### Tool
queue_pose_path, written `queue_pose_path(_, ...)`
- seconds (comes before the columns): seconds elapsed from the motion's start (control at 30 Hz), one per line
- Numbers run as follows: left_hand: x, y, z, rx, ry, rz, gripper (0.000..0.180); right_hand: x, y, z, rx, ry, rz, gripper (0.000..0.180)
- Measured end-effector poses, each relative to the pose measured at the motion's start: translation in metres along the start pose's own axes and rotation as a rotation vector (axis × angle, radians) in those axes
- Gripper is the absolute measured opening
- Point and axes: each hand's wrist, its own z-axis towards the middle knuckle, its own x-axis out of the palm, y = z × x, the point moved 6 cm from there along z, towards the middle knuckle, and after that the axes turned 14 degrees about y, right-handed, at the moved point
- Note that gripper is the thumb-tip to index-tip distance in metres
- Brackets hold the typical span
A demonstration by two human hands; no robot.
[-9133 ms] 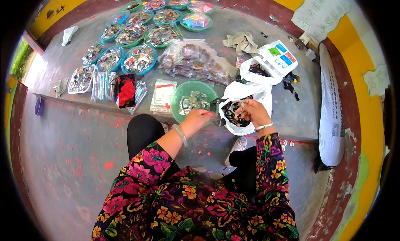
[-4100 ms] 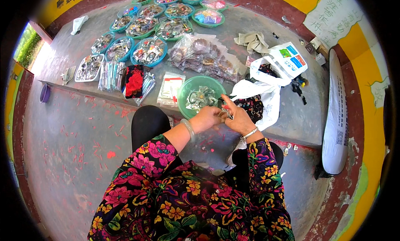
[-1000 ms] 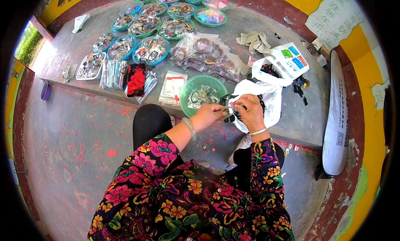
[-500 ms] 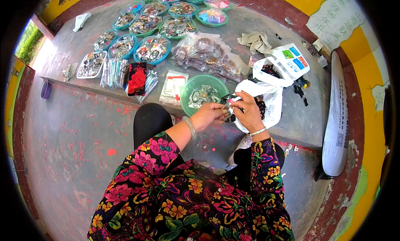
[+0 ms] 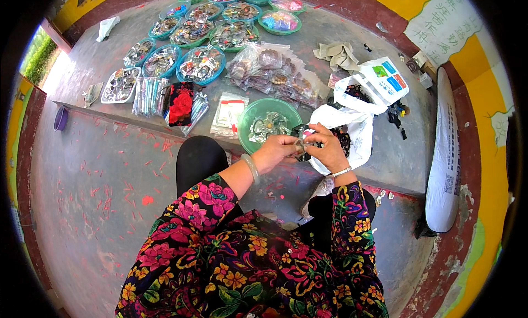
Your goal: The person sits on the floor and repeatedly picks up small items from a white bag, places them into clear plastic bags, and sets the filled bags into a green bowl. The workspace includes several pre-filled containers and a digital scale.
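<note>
My left hand (image 5: 276, 152) and my right hand (image 5: 329, 153) meet over the step's edge, fingers pinched together. Between their fingertips is a small clear plastic bag (image 5: 300, 145); its contents are too small to make out. Part of something pink and white shows by my right fingers. Just beyond my left hand stands a green plastic bowl (image 5: 248, 119) with several small clear packets (image 5: 268, 126) in it. A white plastic bag (image 5: 360, 144) lies open beside my right hand, with dark small items (image 5: 344, 137) inside it, partly hidden by my fingers.
Clear bags of brown beads (image 5: 275, 70) are heaped beyond the bowl. Several basins of packets (image 5: 201, 65) fill the back left. Bundled packets (image 5: 149, 98) and a red-and-black pouch (image 5: 180, 104) lie along the step's edge. A long pale wrapped object (image 5: 443, 164) leans at the right wall.
My right fingers have shifted slightly over the small clear bag, and the white piece at their tips shows less than before. My left hand has hardly moved.
</note>
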Motion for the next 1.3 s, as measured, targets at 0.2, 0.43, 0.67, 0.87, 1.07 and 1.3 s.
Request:
queue_pose_path(0.2, 0.002, 0.000, 0.000, 0.008, 0.023, 0.006, 0.025, 0.007, 0.000, 0.001, 0.001, 0.090, -0.087, 0.016)
queue_pose_path(0.43, -0.001, 0.003, 0.001, -0.032, -0.019, 0.002, 0.024, -0.001, 0.001, 0.000, 0.050, -0.034, -0.057, 0.015)
queue_pose_path(0.67, 0.001, 0.001, -0.001, -0.019, 0.005, 0.005, 0.024, 0.006, 0.002, 0.000, 0.022, 0.062, -0.094, 0.014)
queue_pose_path(0.87, 0.002, 0.004, 0.002, 0.015, 0.011, -0.057, 0.021, 0.007, 0.005, 0.000, -0.012, 0.089, -0.117, 0.018)
queue_pose_path(1.07, -0.010, -0.005, 0.001, 0.152, -0.117, -0.181, 0.017, -0.012, -0.013, 0.003, 0.004, -0.237, 0.526, 0.034)
queue_pose_path(1.3, -0.011, -0.008, 0.004, 0.246, -0.152, -0.213, 0.016, 0.027, -0.019, 0.010, 0.085, -0.090, 0.759, 0.030)
